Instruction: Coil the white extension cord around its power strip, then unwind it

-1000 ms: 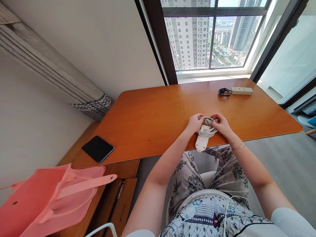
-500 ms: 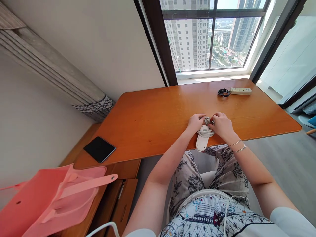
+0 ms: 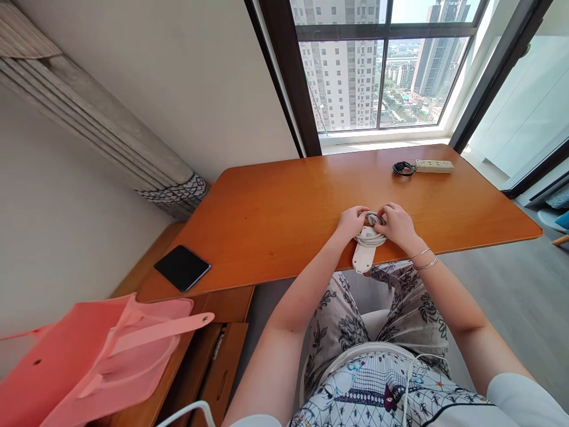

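At the near edge of the table, a white power strip (image 3: 364, 257) lies with its narrow end toward my lap. Its pale power cord (image 3: 371, 239) is wound in loops around the body, and a further coil sits at the far end. My left hand (image 3: 353, 220) is closed at the left side of that coil, fingertips on the cord. On the other side, my right hand (image 3: 397, 226) pinches the cord between thumb and fingers. My fingers partly hide the far end of the strip and its plug.
A second power strip (image 3: 434, 166) with a coiled black cord (image 3: 402, 169) lies at the table's far right. On the left are a black tablet (image 3: 182, 268) and, beside the table (image 3: 267, 196), a pink bag (image 3: 111, 350). A window (image 3: 382, 83) stands behind.
Both hands stay on the power strip's cord, with only a slight shift of the right-hand fingers. The whole view has moved a little.
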